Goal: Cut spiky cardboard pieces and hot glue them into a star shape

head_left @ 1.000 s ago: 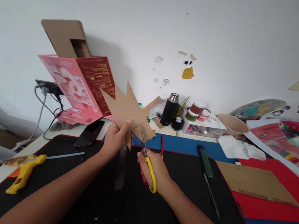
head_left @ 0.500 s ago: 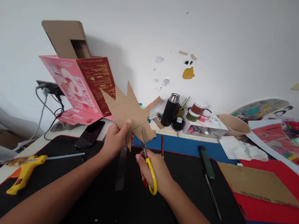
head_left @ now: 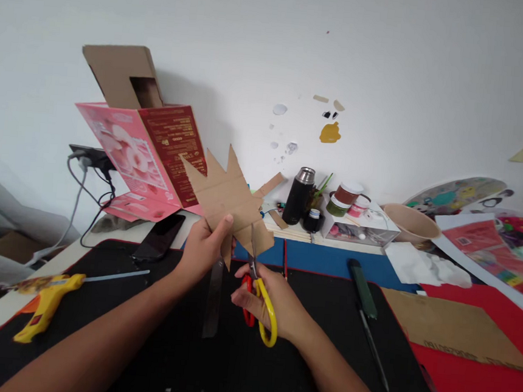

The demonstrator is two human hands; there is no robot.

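Note:
A brown cardboard piece (head_left: 229,196) with several pointed spikes is raised above the desk mat. My left hand (head_left: 206,243) grips its lower edge, thumb on the front face and fingers mostly behind. In my right hand (head_left: 275,301) is a pair of scissors (head_left: 268,325) with one yellow and one red handle loop. The scissor blades point up, and one lies across the cardboard's face near its lower right edge. Below the hands, a dark ruler (head_left: 212,307) rests on the black mat (head_left: 160,358).
A yellow glue gun (head_left: 45,305) lies at left near a phone (head_left: 159,236) and a pink box (head_left: 132,148). Behind stand a black flask (head_left: 298,196) and paint jars (head_left: 346,194). On the right are a green cutter (head_left: 363,290) and a flat cardboard sheet (head_left: 455,329).
The scissor handles have spread wider apart, showing more of the red loop. The cardboard stays in my left hand, and the whole view has shifted slightly.

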